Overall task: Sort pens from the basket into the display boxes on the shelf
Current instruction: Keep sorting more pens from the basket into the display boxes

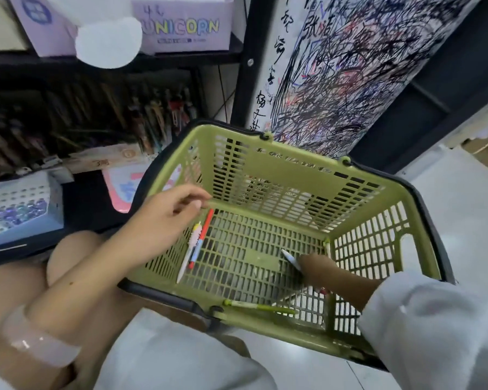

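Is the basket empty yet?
No. The basket holds pens: two at left, a green one near the front.

"UNICORN" reads out in coloured letters on the lilac box (181, 26) up on the shelf. Handwritten Chinese characters run down the scribbled white test paper (268, 88), too loose to read.

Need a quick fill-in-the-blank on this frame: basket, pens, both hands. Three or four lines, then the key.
1. The basket is ____ in colour.
2. The right hand holds a ____ pen inside the basket.
3. The red pen lies on the basket floor just below the ____ hand.
4. The green pen lies along the basket's ____ wall, closest to the person.

Missing words: green; white; left; near
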Tool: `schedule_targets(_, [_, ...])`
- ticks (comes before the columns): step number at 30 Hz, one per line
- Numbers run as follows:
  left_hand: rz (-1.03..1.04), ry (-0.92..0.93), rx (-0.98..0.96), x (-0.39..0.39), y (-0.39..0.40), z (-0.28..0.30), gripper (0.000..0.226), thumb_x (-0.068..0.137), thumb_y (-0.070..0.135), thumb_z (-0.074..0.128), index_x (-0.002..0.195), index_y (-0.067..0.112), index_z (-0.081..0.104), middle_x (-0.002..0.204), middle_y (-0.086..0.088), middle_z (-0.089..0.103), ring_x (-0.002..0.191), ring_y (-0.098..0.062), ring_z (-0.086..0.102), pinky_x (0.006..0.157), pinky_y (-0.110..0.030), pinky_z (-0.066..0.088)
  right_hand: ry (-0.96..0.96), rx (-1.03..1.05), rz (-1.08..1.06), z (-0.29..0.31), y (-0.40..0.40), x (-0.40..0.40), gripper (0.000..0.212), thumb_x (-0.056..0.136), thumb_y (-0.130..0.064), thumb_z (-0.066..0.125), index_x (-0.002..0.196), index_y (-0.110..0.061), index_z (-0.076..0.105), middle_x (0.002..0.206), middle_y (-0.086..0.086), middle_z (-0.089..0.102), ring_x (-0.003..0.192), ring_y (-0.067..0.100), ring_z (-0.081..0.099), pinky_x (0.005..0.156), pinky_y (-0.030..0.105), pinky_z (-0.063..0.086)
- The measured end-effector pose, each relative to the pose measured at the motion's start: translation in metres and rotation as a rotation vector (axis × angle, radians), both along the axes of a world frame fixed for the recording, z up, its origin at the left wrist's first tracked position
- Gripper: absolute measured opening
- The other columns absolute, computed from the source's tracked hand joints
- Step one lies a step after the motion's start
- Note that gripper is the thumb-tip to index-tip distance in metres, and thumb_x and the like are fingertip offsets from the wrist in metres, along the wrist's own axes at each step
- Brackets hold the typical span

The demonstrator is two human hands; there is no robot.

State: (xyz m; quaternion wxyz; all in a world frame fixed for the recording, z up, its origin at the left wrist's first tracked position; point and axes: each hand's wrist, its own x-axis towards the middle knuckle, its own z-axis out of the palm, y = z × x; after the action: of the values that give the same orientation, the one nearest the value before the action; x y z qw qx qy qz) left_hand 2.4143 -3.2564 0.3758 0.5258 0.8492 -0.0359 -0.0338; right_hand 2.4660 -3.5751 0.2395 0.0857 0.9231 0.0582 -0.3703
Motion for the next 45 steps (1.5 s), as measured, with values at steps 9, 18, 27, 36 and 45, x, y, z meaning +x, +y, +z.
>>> schedule_targets(9, [0.035, -0.010, -0.025, 0.001, -0.001, -0.004, 0.028, 0.093, 0.015, 0.049, 0.090, 0.041, 0.060, 0.090, 0.031, 0.064, 0.088, 0.012, 0.060, 0.073, -0.009, 0.041, -0.340, -0.065, -0.210, 0.007, -0.019, 0.023, 0.029, 0.096, -0.015, 0.042, 0.122, -0.005, 0.046, 0.111, 0.012, 0.056, 0.073, 0.018, 0.051, 0.050, 0.022, 0.038])
schedule_targets(18, [0.045, -0.008, -0.073, -0.001, 0.002, -0.006, 0.027, 0.093, 0.013, 0.049, 0.091, 0.037, 0.061, 0.089, 0.022, 0.067, 0.086, 0.009, 0.062, 0.075, -0.006, 0.044, -0.323, 0.246, -0.490, -0.007, -0.010, 0.016, 0.036, 0.088, 0.002, 0.051, 0.119, -0.006, 0.036, 0.107, 0.016, 0.054, 0.072, 0.018, 0.052, 0.050, 0.023, 0.041])
schedule_targets(27, [0.031, 0.009, -0.106, 0.001, 0.002, -0.005, 0.026, 0.093, 0.013, 0.048, 0.091, 0.035, 0.062, 0.090, 0.017, 0.068, 0.086, 0.005, 0.062, 0.074, -0.003, 0.043, 0.173, 0.559, 0.470, -0.002, 0.062, -0.036, 0.029, 0.085, -0.010, 0.057, 0.113, -0.004, 0.051, 0.109, 0.017, 0.054, 0.099, 0.028, 0.053, 0.082, 0.033, 0.042])
schedule_targets(36, [0.034, -0.003, -0.134, -0.001, 0.004, -0.003, 0.027, 0.094, 0.012, 0.048, 0.092, 0.034, 0.062, 0.091, 0.013, 0.068, 0.087, 0.003, 0.062, 0.074, -0.005, 0.044, 0.069, 0.343, 0.461, 0.006, 0.085, -0.042, 0.031, 0.086, -0.020, 0.056, 0.116, -0.012, 0.051, 0.106, 0.012, 0.061, 0.091, 0.028, 0.062, 0.076, 0.040, 0.054])
schedule_targets(45, [0.213, -0.026, -0.232, -0.003, 0.009, 0.014, 0.027, 0.095, 0.024, 0.047, 0.099, 0.050, 0.048, 0.113, 0.023, 0.057, 0.105, 0.001, 0.057, 0.092, -0.028, 0.044, -0.101, 1.257, -0.173, 0.146, 0.161, 0.021, 0.030, 0.098, -0.030, 0.044, 0.072, -0.021, 0.056, 0.066, -0.010, 0.061, 0.056, 0.001, 0.051, 0.051, 0.012, 0.040])
